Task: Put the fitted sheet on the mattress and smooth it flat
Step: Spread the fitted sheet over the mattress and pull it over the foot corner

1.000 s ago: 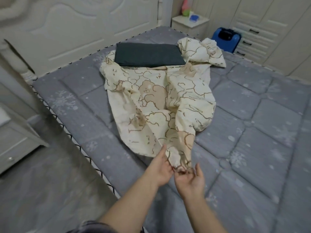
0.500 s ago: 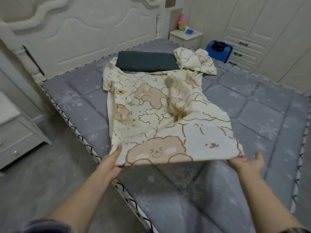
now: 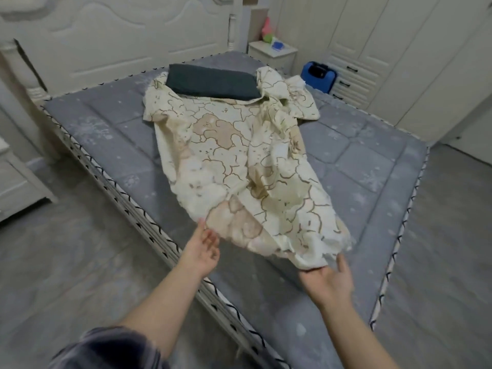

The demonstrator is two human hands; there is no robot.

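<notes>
— So, why are both hands hanging at the near edge like that?

— Because I want the fitted sheet to spread toward me. It lies bunched in the middle of the frame on the grey mattress, its far end running under the dark pillow at upper centre. My left hand is at the lower-left corner of the cloth, fingers loosely spread and palm turned up, touching the hem or just under it; I cannot tell that it grips anything. My right hand sits beneath the lower-right corner, fingers straight and fanned, the fabric draped over the fingertips rather than pinched.

— And against half a second ago?

— Then I had the near hem stretched wide and taut between both hands, the bear print showing flat. Now that edge has slackened and crumpled, my hands have come closer together, and the sheet has settled lower on the mattress.

— Much left?

— Nearly everything, I'd judge: no corner is tucked over the mattress yet.
</notes>
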